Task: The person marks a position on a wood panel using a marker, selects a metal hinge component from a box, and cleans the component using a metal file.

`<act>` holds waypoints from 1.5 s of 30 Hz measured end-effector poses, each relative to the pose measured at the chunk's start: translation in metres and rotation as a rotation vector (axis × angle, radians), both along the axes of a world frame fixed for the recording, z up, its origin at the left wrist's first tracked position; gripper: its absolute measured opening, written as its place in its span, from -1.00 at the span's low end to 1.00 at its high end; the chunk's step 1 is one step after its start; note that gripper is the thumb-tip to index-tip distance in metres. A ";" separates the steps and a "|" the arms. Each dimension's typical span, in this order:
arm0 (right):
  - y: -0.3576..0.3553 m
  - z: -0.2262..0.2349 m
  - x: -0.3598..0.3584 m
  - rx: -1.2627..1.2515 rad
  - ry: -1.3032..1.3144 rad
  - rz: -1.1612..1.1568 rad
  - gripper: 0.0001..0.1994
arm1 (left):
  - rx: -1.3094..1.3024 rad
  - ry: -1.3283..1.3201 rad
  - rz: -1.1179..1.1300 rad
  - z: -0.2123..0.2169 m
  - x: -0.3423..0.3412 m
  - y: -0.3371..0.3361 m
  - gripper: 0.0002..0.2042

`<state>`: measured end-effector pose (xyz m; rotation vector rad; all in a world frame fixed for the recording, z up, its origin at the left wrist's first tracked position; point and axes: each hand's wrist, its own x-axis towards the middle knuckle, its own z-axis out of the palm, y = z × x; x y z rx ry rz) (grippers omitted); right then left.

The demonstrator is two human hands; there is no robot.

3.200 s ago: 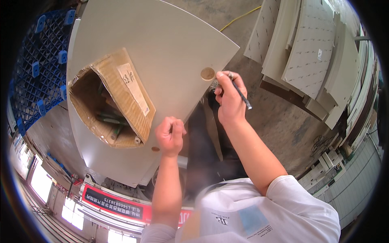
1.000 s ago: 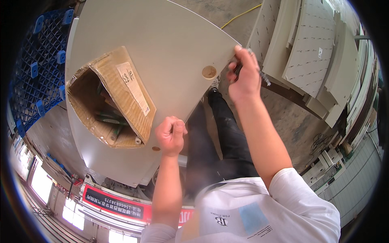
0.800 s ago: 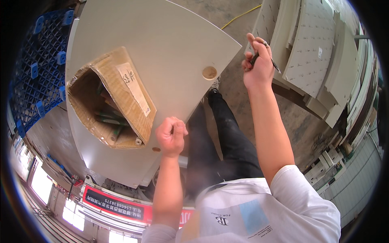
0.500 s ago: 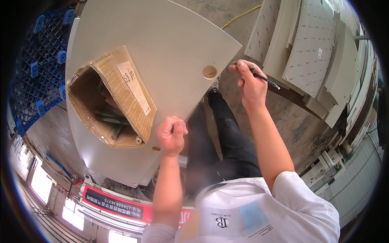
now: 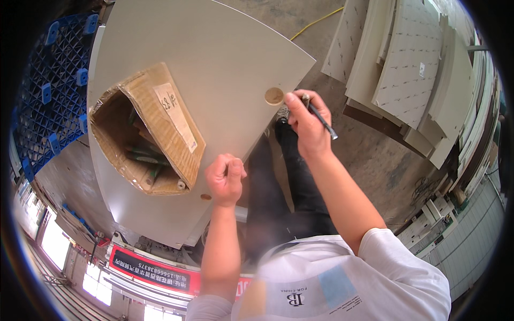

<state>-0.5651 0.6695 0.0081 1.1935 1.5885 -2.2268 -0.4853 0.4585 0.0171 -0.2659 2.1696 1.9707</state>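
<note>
My right hand [image 5: 311,128] grips a slim dark stick-like tool [image 5: 324,123] whose lighter end points back toward my forearm; its exact kind is unclear. The hand is beside the large round hole [image 5: 274,96] at the near right edge of a pale flat panel [image 5: 219,59]. At the panel's near edge my left hand [image 5: 225,181] is curled into a fist, and whatever it may hold is hidden. Close to that fist, a smaller round hole [image 5: 205,197] shows in the panel. An open cardboard box [image 5: 179,115] lies on the panel, with several dim items inside.
A blue plastic pallet [image 5: 51,69] stands at the far left. Stacked pale boards [image 5: 409,75] lean along the right side. A yellow cable [image 5: 316,21] crosses the floor beyond the panel. Below left is a red-bordered sign [image 5: 150,272].
My right hand has moved left and slightly down, closer to the large hole, and the tool has turned steeper. My left fist has barely moved.
</note>
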 end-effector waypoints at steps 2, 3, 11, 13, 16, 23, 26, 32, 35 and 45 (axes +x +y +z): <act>-0.006 0.006 0.001 -0.084 -0.067 -0.041 -0.80 | -0.003 -0.014 0.009 0.001 0.000 0.001 -0.65; -0.006 0.007 -0.003 -0.108 -0.078 -0.088 -0.80 | -0.007 -0.021 0.013 0.002 0.000 0.001 -0.65; -0.008 0.019 -0.008 -0.187 -0.200 -0.149 -0.80 | 0.016 -0.029 0.044 0.003 -0.001 0.003 -0.63; 0.001 0.014 -0.016 -0.158 -0.169 -0.175 -0.81 | 0.015 -0.046 0.062 0.004 0.001 0.004 -0.63; 0.001 0.014 -0.019 -0.169 -0.162 -0.165 -0.82 | 0.013 -0.028 0.045 0.000 -0.001 0.000 -0.63; 0.008 0.012 -0.024 -0.160 -0.130 -0.144 -0.81 | 0.000 -0.009 0.045 0.001 -0.001 0.002 -0.64; 0.003 0.016 -0.018 -0.176 -0.183 -0.118 -0.81 | 0.008 -0.008 0.038 0.000 0.001 -0.001 -0.64; 0.004 0.019 -0.034 -0.141 -0.160 -0.141 -0.77 | -0.011 -0.009 0.011 0.001 0.000 0.000 -0.64; -0.001 0.014 -0.021 -0.165 -0.198 -0.127 -0.77 | -0.001 0.001 0.010 -0.001 0.000 -0.001 -0.64; 0.032 -0.009 -0.060 0.125 0.047 -0.153 -0.80 | 0.041 -0.027 0.047 0.001 0.001 -0.001 -0.66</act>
